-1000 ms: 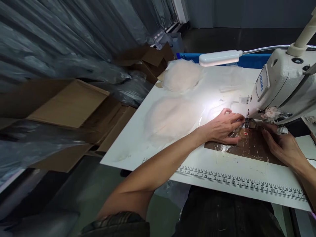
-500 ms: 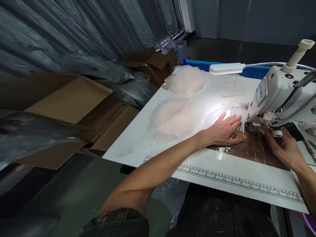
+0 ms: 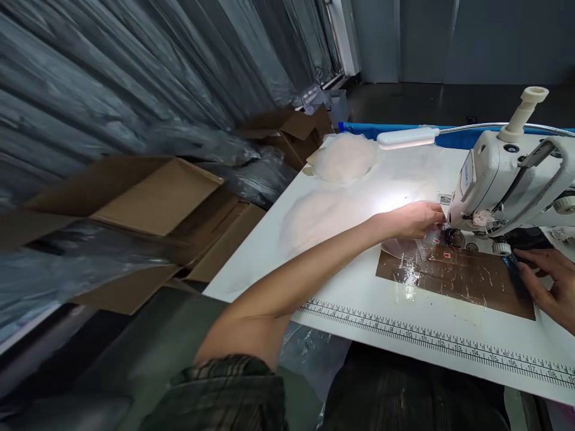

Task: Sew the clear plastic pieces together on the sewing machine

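Note:
Beside the needle area of the white sewing machine [image 3: 483,173], my left hand [image 3: 420,219] is closed, its fingertips pinching thin sheer fabric [image 3: 401,248]. The fabric hangs over the edge of a brown, tape-covered sheet [image 3: 462,275] on the table. To the right of the needle, my right hand [image 3: 550,281] has thumb and forefinger round a small slim blue tool [image 3: 510,262]; its exact kind is hard to see. A small red-marked label [image 3: 447,255] lies on the brown sheet.
Pale sheer piles [image 3: 345,157] lie on the white table [image 3: 265,269], which has a printed ruler [image 3: 404,332] along its front edge. A lamp [image 3: 408,139] shines from above. Open cardboard boxes [image 3: 157,197] stand to the left.
My left hand has gone from lying flat with spread fingers to pinching the fabric. My right hand has moved right, away from the machine's knob, and a blue tool now shows at its fingers.

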{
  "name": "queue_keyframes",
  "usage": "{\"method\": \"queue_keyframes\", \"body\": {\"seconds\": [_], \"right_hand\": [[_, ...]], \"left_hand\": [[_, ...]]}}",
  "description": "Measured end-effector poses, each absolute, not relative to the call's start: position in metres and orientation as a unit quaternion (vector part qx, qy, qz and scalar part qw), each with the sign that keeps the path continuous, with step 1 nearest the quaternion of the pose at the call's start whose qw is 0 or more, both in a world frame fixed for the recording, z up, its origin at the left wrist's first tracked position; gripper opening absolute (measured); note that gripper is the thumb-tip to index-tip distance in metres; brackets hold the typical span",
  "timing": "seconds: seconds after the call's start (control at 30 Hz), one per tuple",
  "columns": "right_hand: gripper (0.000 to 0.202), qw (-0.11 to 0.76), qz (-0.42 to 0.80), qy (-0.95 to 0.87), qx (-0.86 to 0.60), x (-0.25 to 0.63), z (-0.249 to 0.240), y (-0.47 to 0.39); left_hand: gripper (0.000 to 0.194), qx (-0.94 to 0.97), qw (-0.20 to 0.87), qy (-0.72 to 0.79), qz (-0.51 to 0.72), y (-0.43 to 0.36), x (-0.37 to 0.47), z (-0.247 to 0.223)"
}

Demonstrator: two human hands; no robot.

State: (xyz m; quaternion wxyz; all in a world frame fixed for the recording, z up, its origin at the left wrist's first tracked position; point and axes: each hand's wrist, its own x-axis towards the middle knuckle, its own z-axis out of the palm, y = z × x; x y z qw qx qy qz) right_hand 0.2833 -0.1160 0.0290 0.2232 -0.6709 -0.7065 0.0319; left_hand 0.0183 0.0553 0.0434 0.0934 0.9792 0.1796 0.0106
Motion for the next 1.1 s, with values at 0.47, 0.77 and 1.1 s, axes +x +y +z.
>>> {"method": "queue_keyframes", "body": {"seconds": [0.47, 0.77, 1.1], "right_hand": [[0.043, 0.155, -0.116, -0.693, -0.694, 0.255, 0.018, -0.111], [0.040, 0.251, 0.216, -0.613, -0.718, 0.209, 0.029, -0.112], [0.060, 0.143, 0.066, -0.683, -0.713, 0.186, 0.012, -0.085]], "left_hand": [[0.015, 0.943, 0.243, 0.227, 0.032, 0.039, 0.009, 0.048], [0.027, 0.768, 0.565, 0.279, 0.113, 0.033, 0.003, 0.030], [0.029, 0.625, 0.693, 0.321, 0.161, 0.028, 0.013, 0.016]]}}
